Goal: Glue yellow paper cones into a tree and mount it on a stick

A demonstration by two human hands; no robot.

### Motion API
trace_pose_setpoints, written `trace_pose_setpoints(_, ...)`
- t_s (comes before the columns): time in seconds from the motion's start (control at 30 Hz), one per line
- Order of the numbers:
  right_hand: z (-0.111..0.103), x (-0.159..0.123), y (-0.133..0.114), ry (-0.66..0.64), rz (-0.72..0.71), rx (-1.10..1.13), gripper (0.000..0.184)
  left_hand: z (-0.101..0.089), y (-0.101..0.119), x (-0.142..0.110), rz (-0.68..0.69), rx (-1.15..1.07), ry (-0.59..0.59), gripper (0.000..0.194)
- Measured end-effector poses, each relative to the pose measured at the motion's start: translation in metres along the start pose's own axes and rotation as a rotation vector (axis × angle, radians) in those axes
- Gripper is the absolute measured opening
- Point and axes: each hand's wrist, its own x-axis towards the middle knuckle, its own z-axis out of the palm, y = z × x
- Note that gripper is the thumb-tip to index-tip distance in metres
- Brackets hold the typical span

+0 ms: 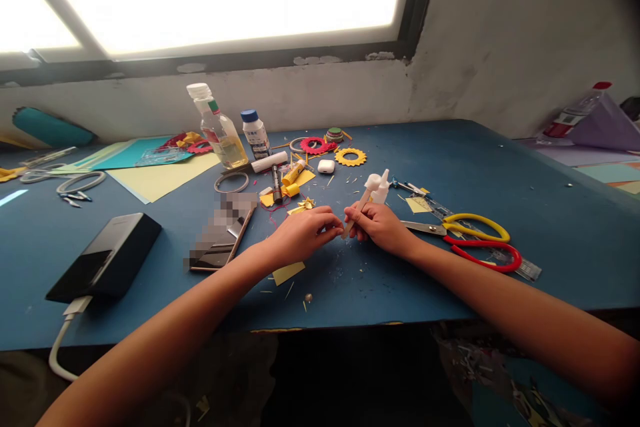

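My right hand (377, 227) is closed around a tan stick (356, 215), which slants with its lower end toward my left hand. The fingers of my left hand (307, 233) are pinched together right by that lower end; anything between them is too small to make out. Just behind the stick stands a white squeeze bottle (381, 192) with a pointed nozzle, partly covered by my right hand. Scissors (477, 233) with one yellow and one red handle lie beside my right forearm, over a clear ruler (530, 271). A yellow paper piece (289, 273) lies below my left wrist.
A phone (225, 240) and a black box-shaped device (105, 257) with a white cable lie left. Behind are a clear bottle (223, 133), a blue-capped bottle (256, 133), a white case (327, 166), and red (315, 145) and yellow (351, 157) paper rings. Paper scraps litter the blue table (565, 240).
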Motion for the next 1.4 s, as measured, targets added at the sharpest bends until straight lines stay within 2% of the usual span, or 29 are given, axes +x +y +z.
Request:
trace_pose_setpoints(0.17, 0.003, 0.002, -0.006, -0.01, 0.117, 0.221, 0.051, -0.001, 0.0, -0.001, 0.022, -0.027, 0.05, 0.024)
trace_pose_setpoints(0.43, 0.003, 0.001, -0.009, 0.016, 0.207, 0.356, 0.05, -0.003, 0.0, -0.001, 0.021, -0.057, 0.094, 0.025)
trace_pose_setpoints(0.6, 0.001, 0.001, -0.011, 0.035, 0.204, 0.401, 0.052, -0.003, 0.001, -0.001, 0.013, -0.088, 0.103, 0.024)
trace_pose_setpoints(0.7, -0.001, -0.001, -0.012, 0.037, 0.167, 0.296, 0.051, -0.002, 0.0, 0.0, -0.003, -0.1, 0.09, 0.025)
trace_pose_setpoints(0.77, -0.003, -0.004, -0.013, 0.029, 0.093, 0.161, 0.049, -0.001, -0.001, 0.0, -0.027, -0.091, 0.078, 0.026)
trace_pose_setpoints(0.93, -0.016, -0.01, -0.019, -0.042, -0.235, -0.243, 0.04, 0.003, 0.003, -0.001, -0.141, -0.057, 0.04, 0.025)
trace_pose_setpoints(1.03, -0.025, -0.01, -0.021, -0.129, -0.359, -0.349, 0.036, 0.004, 0.01, 0.001, -0.221, -0.068, 0.007, 0.024)
trace_pose_setpoints(1.2, -0.031, -0.007, -0.017, -0.212, -0.385, -0.503, 0.032, 0.007, 0.018, 0.004, -0.261, -0.059, -0.04, 0.025)
trace_pose_setpoints(1.4, -0.037, -0.004, -0.01, -0.149, -0.351, -0.638, 0.033, 0.007, 0.011, 0.0, -0.27, -0.058, -0.044, 0.026)
